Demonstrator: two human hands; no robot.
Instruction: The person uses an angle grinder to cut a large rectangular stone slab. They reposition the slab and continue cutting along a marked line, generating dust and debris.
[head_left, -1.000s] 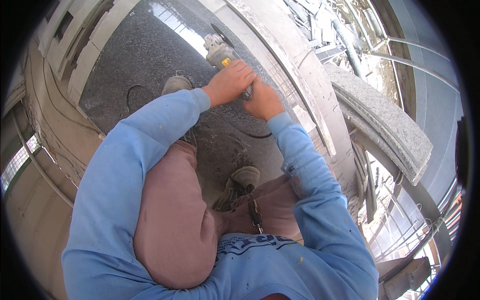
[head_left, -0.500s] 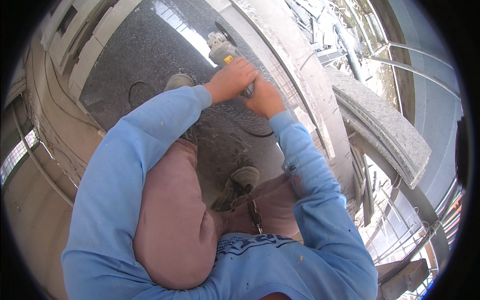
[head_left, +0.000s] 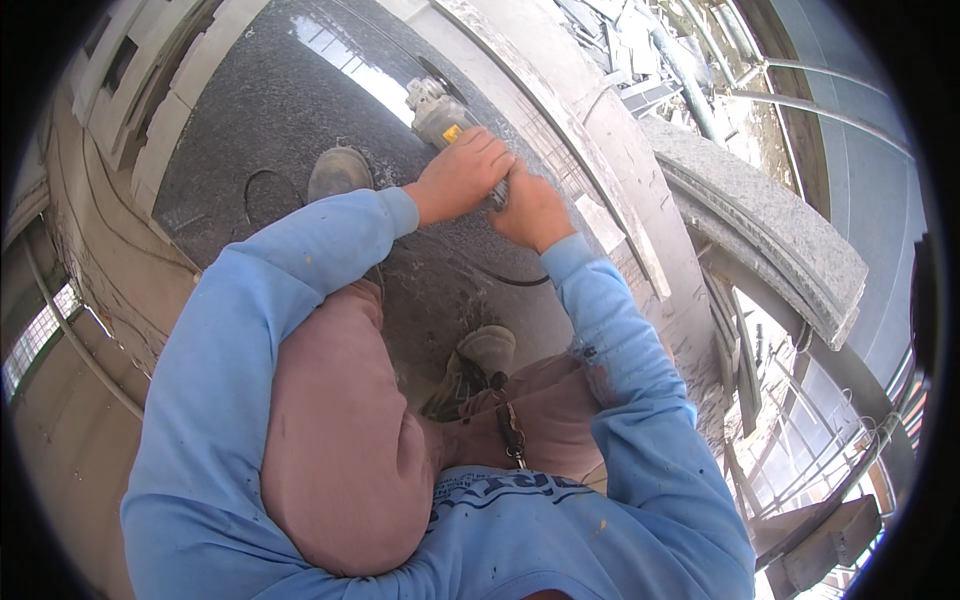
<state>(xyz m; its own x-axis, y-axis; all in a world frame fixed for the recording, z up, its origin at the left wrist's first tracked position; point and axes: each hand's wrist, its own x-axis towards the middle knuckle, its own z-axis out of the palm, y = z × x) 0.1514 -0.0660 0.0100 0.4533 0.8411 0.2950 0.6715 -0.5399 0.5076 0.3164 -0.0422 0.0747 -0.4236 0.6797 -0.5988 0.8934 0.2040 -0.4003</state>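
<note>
Both my hands are on a dusty angle grinder (head_left: 436, 112), which has a yellow mark on its body. My left hand (head_left: 464, 176) wraps round the body behind that mark. Closed on the rear handle end is my right hand (head_left: 533, 207), close against the left. The grinder's thin disc (head_left: 438, 76) stands on edge at the far end, over a dark speckled stone slab (head_left: 225, 130). Whether the disc touches the stone I cannot tell. A cord (head_left: 505, 277) curves over the slab below my right hand.
My shoes (head_left: 340, 172) are on the slab. A long pale strip (head_left: 560, 110) runs along its right side. Stacked thick stone slabs (head_left: 765, 215) lie farther right, with broken stone pieces (head_left: 630, 60) beyond. Pale blocks (head_left: 185, 80) line the left edge.
The grinder and my left hand have shifted slightly nearer and to the left. My left shoe shows more fully. Both hands keep their grip.
</note>
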